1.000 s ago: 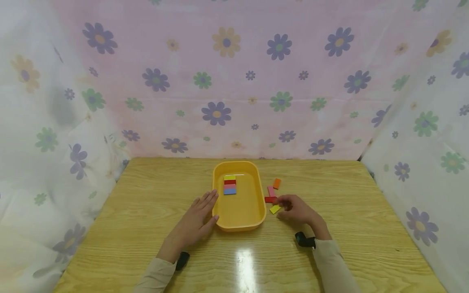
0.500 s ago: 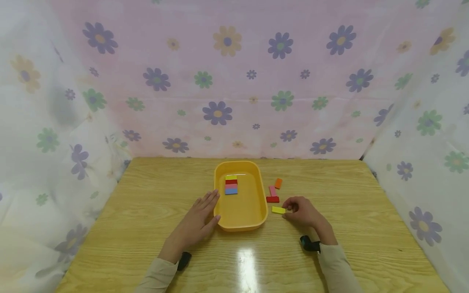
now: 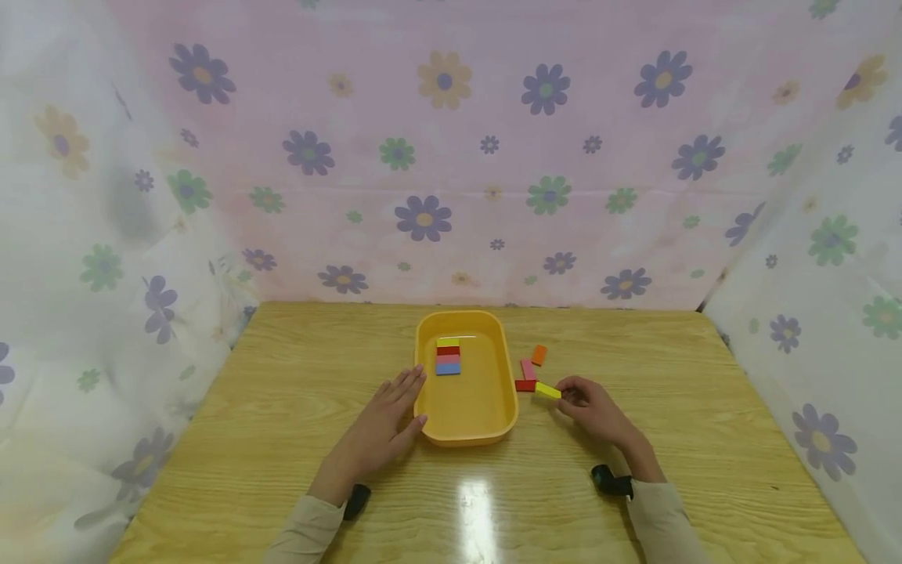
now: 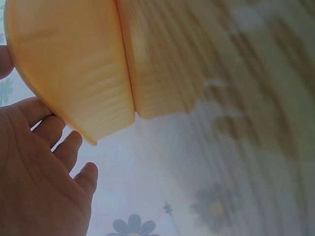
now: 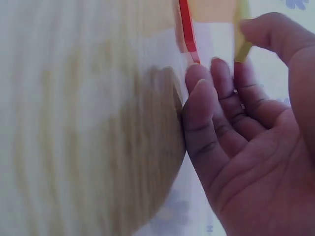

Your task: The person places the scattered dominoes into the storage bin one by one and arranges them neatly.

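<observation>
My right hand [image 3: 599,411] pinches one end of a yellow domino-like block [image 3: 548,390], tilted to the right of the tray. In the right wrist view the thumb presses that yellow block [image 5: 241,42] against the fingers. Beyond its far end lies a red block [image 3: 524,385], with a pink block [image 3: 528,369] and an orange block [image 3: 539,355] behind. My left hand [image 3: 380,427] rests with extended fingers against the left rim of a yellow-orange tray [image 3: 468,440]. Inside it, yellow [image 3: 447,342], red [image 3: 447,351], pink [image 3: 447,359] and blue [image 3: 447,369] blocks form a neat stripe.
The tray and loose blocks stand on a wood-grain table [image 3: 317,337]. A flowered pink cloth [image 3: 479,180] hangs along the back edge, and whitish flowered cloths close off both sides. A light reflection shines in front of the tray.
The right hand has taken hold of the yellow block, turned it and raised it off the table to the right, near the red block. The left hand stays at the tray's rim.
</observation>
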`<state>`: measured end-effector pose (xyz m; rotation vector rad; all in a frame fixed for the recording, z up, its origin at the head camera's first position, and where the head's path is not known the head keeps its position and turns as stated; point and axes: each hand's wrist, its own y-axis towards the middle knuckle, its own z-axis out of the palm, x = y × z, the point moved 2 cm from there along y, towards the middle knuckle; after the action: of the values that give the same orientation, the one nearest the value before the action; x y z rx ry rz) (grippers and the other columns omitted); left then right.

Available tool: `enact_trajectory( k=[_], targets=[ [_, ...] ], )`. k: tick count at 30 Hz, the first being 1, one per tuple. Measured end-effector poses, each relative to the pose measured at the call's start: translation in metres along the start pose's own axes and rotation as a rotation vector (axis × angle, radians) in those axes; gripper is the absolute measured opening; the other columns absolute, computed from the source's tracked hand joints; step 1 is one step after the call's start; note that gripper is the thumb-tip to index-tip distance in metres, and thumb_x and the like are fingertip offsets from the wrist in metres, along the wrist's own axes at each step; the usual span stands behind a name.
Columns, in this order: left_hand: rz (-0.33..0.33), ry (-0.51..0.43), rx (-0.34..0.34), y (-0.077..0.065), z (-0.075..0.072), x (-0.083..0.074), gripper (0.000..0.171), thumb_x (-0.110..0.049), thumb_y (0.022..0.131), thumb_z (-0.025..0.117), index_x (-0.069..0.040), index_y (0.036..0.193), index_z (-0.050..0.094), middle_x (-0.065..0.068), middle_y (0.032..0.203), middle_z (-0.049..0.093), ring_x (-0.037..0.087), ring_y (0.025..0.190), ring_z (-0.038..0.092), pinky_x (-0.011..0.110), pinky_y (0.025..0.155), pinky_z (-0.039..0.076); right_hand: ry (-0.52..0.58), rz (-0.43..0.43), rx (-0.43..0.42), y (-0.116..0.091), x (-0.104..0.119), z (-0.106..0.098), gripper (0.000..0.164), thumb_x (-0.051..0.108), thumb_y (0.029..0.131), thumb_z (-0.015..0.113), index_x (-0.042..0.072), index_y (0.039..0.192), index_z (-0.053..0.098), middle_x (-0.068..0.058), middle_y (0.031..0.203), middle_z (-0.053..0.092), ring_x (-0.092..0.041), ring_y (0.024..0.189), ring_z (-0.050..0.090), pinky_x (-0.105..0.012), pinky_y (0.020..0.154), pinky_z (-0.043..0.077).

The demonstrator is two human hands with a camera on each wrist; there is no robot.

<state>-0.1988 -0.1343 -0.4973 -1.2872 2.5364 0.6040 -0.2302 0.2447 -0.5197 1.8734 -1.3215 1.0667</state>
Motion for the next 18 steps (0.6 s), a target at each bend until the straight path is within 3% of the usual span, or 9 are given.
enact_trajectory(
  k=[5,12,18],
  targets=[
    [-0.009,0.001,0.002,-0.001,0.0,0.0,0.064,-0.045,0.098,0.038,-0.014,0.15,0.018,-0.002,0.156,0.015,0.021,0.142,0.015,0.049,0.114,0.016,0.102,-0.063,-0.023,-0.002,0.011,0.006,0.02,0.004,0.089,0.061,-0.003,0.107,0.056,-0.022,0.095,0.06,-0.026,0.08,0.06,-0.036,0.059,0.055],
    [-0.006,0.004,0.001,-0.001,-0.001,-0.001,0.064,-0.047,0.098,0.036,-0.014,0.15,0.019,-0.001,0.156,0.016,0.02,0.142,0.015,0.049,0.114,0.016,0.148,-0.134,-0.104,-0.004,0.042,0.023,0.017,0.001,0.086,0.063,0.002,0.103,0.059,-0.015,0.093,0.059,-0.018,0.08,0.055,-0.025,0.059,0.053],
    [-0.001,0.009,0.001,0.0,-0.001,-0.001,0.063,-0.045,0.098,0.037,-0.013,0.15,0.019,-0.001,0.156,0.016,0.021,0.142,0.016,0.049,0.113,0.017,0.169,-0.166,-0.135,-0.009,0.08,0.035,0.017,0.0,0.085,0.064,0.001,0.101,0.059,-0.012,0.094,0.058,-0.02,0.083,0.055,-0.03,0.066,0.054]
  ],
)
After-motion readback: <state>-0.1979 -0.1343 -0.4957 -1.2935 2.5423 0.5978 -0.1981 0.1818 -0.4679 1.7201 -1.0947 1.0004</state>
